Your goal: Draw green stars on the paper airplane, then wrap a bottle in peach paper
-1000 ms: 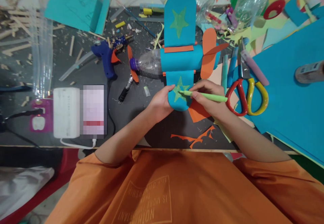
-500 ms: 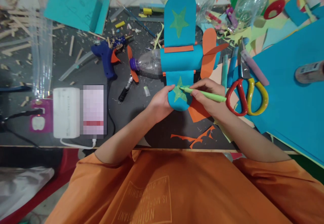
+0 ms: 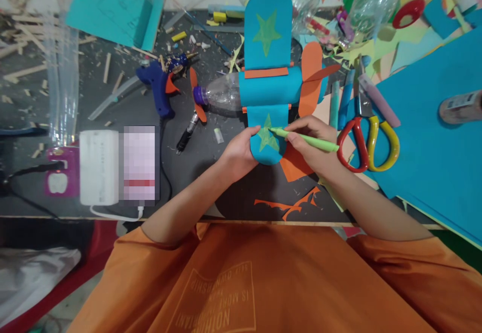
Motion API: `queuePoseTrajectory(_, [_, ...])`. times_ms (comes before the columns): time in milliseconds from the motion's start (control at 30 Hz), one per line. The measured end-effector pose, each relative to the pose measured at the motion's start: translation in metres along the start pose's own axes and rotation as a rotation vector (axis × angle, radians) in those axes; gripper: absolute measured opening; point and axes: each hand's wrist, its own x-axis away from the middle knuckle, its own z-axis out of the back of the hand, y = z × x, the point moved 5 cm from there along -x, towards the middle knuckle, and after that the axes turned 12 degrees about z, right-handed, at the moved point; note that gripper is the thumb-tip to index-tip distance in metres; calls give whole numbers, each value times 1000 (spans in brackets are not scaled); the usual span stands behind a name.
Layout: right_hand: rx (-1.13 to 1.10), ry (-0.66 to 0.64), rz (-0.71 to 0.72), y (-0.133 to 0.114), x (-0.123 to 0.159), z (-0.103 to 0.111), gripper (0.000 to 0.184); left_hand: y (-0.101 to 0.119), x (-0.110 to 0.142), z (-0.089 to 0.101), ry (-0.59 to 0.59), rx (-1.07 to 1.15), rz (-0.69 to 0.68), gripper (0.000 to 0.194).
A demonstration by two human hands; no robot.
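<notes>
A toy airplane made from a plastic bottle wrapped in blue paper lies across the middle of the table, with a purple cap and an orange propeller at its left end and orange tail fins at its right. My left hand grips the rounded tip of the near blue wing, thumb on top, other fingers hidden beneath. In my right hand is a light green marker, its tip on the yellow-green star of that wing. The far wing carries a similar star.
Scissors with red and yellow handles lie right of my right hand. A blue glue gun and a black pen are to the left. Orange paper scraps lie near the front edge. Blue sheets cover the right side.
The marker and my right hand have shifted very slightly to the right over the star. My left hand and the airplane stay almost in place.
</notes>
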Motion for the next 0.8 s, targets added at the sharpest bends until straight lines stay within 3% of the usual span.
queuePoseTrajectory(800, [53, 2, 25, -1, 0, 2, 16, 1, 2, -1, 21, -21, -11, 42])
